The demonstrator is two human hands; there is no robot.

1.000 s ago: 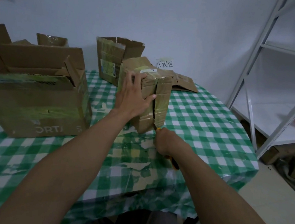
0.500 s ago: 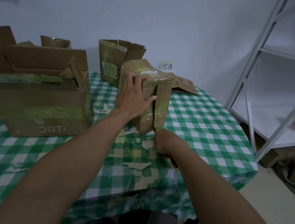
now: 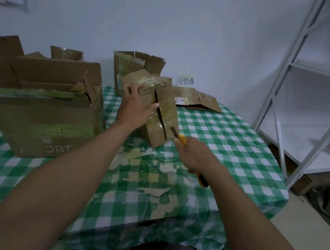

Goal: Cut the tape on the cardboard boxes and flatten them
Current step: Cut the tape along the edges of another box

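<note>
Mid-frame on the bench [image 3: 231, 137] the taped box [image 3: 162, 105] stands tilted — left hand [image 3: 135, 106] clasping its upper edge, right hand [image 3: 194, 153] clenched on the yellow knife [image 3: 182, 138] at the tape seam [image 3: 161, 122]. I'd cut shallow, clear of the left hand.

Head view, dim and flat, with a cool blue cast over the pale wall [image 3: 172, 22]. I see motion blur on the right hand [image 3: 194, 155]; faint glare on the taped brown cardboard box [image 3: 160, 122]; the white metal shelving rack [image 3: 322, 71] bows at the frame edge.
</note>
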